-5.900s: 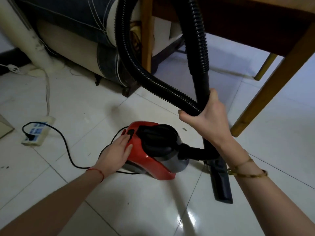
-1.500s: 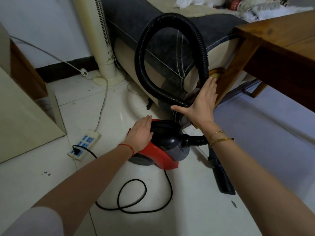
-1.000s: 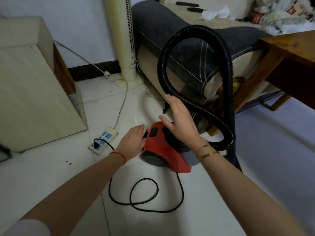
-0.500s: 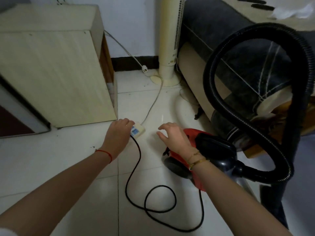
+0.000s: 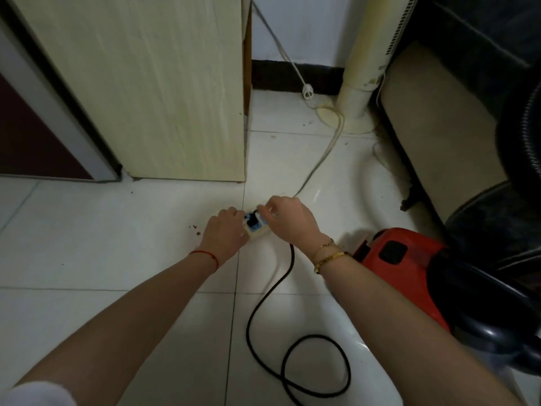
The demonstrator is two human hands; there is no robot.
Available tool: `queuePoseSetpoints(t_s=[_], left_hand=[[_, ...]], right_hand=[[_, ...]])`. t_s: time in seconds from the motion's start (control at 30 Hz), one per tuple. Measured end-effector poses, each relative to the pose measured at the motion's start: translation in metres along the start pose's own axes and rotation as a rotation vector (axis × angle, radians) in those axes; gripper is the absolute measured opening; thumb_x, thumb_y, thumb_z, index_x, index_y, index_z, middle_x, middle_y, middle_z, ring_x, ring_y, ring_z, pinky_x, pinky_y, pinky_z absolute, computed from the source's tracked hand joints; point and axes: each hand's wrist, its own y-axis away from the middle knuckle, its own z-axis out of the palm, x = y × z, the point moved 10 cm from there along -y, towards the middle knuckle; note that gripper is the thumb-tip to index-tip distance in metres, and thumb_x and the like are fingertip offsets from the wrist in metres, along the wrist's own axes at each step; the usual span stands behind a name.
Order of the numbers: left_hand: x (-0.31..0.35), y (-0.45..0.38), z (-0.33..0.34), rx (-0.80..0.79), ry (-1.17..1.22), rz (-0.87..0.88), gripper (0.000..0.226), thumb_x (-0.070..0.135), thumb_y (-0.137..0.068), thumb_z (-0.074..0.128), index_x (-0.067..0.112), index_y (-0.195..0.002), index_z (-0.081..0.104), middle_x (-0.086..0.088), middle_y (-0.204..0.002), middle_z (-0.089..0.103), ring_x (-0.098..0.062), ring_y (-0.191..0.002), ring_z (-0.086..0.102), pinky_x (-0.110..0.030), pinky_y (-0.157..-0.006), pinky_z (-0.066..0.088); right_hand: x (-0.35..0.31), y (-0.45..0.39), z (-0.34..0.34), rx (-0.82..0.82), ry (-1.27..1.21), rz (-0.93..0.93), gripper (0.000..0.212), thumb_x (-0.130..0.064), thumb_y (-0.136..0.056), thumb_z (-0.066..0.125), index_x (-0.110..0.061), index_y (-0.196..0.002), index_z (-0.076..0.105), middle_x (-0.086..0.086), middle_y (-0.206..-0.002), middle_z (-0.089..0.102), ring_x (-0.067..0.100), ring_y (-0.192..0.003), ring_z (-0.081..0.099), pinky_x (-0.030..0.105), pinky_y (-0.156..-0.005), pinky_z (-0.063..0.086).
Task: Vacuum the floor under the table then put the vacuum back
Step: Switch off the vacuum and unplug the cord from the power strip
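The red and black vacuum (image 5: 409, 265) sits on the white tile floor at the right, its black hose (image 5: 524, 148) looping up at the right edge. Its black cord (image 5: 281, 341) coils on the floor and runs up to a white power strip (image 5: 255, 229). My left hand (image 5: 224, 234) grips the strip's left side and holds it down. My right hand (image 5: 288, 219) pinches the black plug (image 5: 252, 221) seated in the strip.
A pale wooden cabinet (image 5: 152, 89) stands at the back left. A cream tower fan (image 5: 369, 63) and its white cable (image 5: 322, 153) are behind the strip. A dark sofa (image 5: 456, 118) fills the right. Crumbs (image 5: 194, 228) lie left of the strip.
Both hands left the vacuum and moved left to the power strip. The left hand now holds the strip and the right hand has taken hold of the plug.
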Motion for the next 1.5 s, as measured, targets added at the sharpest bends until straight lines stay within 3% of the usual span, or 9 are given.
queuePoseSetpoints(t_s=[0.17,0.37,0.53,0.63,0.77,0.93,1.27,1.4,1.5], left_hand=[[-0.014,-0.017,0.034,0.02,0.08,-0.033,0.049,0.032,-0.089,0.057,0.014,-0.133,0.045,-0.005,-0.126,0.05,-0.023,-0.109,0.049,-0.033,-0.085,0.045],[-0.024,-0.033,0.06,0.046,0.189,-0.028,0.056,0.034,-0.087,0.061,0.012,-0.135,0.043,-0.006,-0.131,0.048,-0.022,-0.114,0.048,-0.033,-0.092,0.043],[-0.027,-0.04,0.063,0.097,0.277,-0.025,0.058,0.038,-0.081,0.068,0.01,-0.129,0.049,-0.006,-0.122,0.053,-0.021,-0.109,0.05,-0.03,-0.091,0.043],[-0.028,-0.042,0.064,0.096,0.331,-0.051,0.056,0.035,-0.08,0.071,0.009,-0.126,0.051,-0.007,-0.12,0.053,-0.021,-0.109,0.049,-0.028,-0.091,0.042],[-0.028,-0.042,0.063,0.108,0.348,-0.07,0.057,0.034,-0.079,0.073,0.01,-0.126,0.051,-0.006,-0.12,0.052,-0.019,-0.111,0.048,-0.026,-0.092,0.041],[-0.028,-0.041,0.064,0.09,0.362,-0.084,0.06,0.032,-0.078,0.075,0.011,-0.128,0.05,-0.004,-0.122,0.052,-0.018,-0.114,0.047,-0.027,-0.095,0.042],[-0.029,-0.042,0.07,0.002,0.348,-0.098,0.064,0.038,-0.086,0.064,0.01,-0.138,0.041,-0.007,-0.133,0.046,-0.02,-0.123,0.042,-0.03,-0.099,0.042],[-0.013,-0.028,0.059,-0.02,0.421,-0.136,0.055,0.033,-0.099,0.043,0.004,-0.144,0.032,-0.017,-0.154,0.019,-0.027,-0.143,0.017,-0.036,-0.116,0.025],[0.02,-0.009,0.028,0.159,0.505,0.0,0.04,0.022,-0.094,0.04,0.004,-0.127,0.053,-0.016,-0.138,0.043,-0.027,-0.128,0.04,-0.035,-0.101,0.043]], right_hand=[[-0.01,-0.029,0.029,-0.054,0.143,-0.047,0.038,-0.039,-0.094,0.053,-0.012,-0.12,0.057,0.008,-0.107,0.063,0.026,-0.098,0.059,0.03,-0.071,0.043],[-0.011,-0.055,0.076,-0.176,0.589,-0.17,0.022,-0.019,-0.1,0.044,-0.011,-0.119,0.052,0.007,-0.118,0.057,0.026,-0.11,0.056,0.029,-0.071,0.032],[-0.007,-0.072,0.096,-0.269,0.665,-0.127,0.025,-0.021,-0.1,0.046,-0.008,-0.119,0.055,0.01,-0.119,0.059,0.028,-0.111,0.057,0.033,-0.079,0.043],[0.0,-0.077,0.103,-0.326,0.56,-0.033,0.024,-0.016,-0.097,0.05,-0.004,-0.116,0.06,0.013,-0.119,0.06,0.03,-0.109,0.06,0.04,-0.089,0.051],[0.007,-0.083,0.102,-0.376,0.369,0.058,0.02,-0.022,-0.093,0.055,-0.004,-0.097,0.062,0.014,-0.103,0.061,0.025,-0.085,0.058,0.032,-0.072,0.047],[0.009,-0.082,0.104,-0.443,0.296,0.122,0.033,-0.017,-0.092,0.053,-0.009,-0.063,0.041,0.008,-0.082,0.053,0.018,-0.064,0.048,0.022,-0.052,0.034],[0.007,-0.081,0.066,-0.353,-0.006,0.171,0.03,-0.025,-0.101,0.038,-0.006,-0.08,0.049,0.0,-0.066,0.044,0.011,-0.056,0.04,0.024,-0.047,0.03],[0.015,-0.068,0.042,-0.249,-0.233,0.219,0.035,-0.024,-0.098,0.041,-0.009,-0.069,0.056,0.0,-0.06,0.045,0.014,-0.055,0.041,0.017,-0.042,0.032],[0.019,-0.057,0.017,-0.163,-0.275,0.219,0.035,-0.026,-0.097,0.045,-0.014,-0.071,0.064,-0.003,-0.056,0.046,0.01,-0.052,0.04,0.015,-0.042,0.031]])
